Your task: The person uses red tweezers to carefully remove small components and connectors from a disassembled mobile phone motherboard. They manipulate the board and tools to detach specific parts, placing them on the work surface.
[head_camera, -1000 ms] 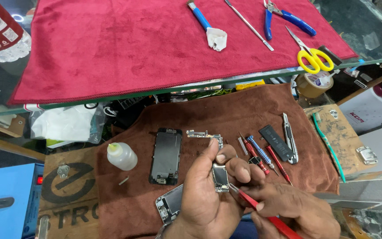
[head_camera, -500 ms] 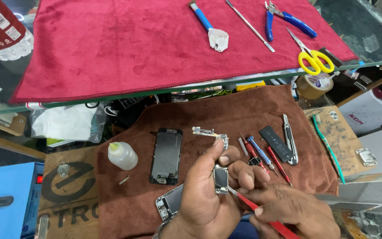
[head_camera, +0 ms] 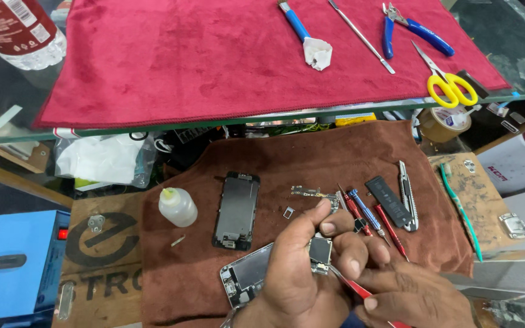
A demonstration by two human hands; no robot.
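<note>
Nearest, a small square phone component (head_camera: 320,250) is pinched in the fingers of the left hand (head_camera: 302,273), while red-handled tweezers (head_camera: 360,290) are gripped by the right hand (head_camera: 411,291) with their tip touching the part. Just beyond, on the brown cloth (head_camera: 311,158), an opened phone body (head_camera: 245,280), a detached screen (head_camera: 237,209), a small glue bottle (head_camera: 177,206) and screwdrivers (head_camera: 366,212) are laid out. Farthest, yellow scissors (head_camera: 451,85) and blue pliers (head_camera: 411,27) are seen on the red cloth (head_camera: 183,54).

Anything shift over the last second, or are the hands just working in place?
Almost nothing. The left hand still pinches the small square part, and the right hand keeps the red tool against it. The phone screen, white bottle and screwdrivers stayed put on the brown cloth.
</note>
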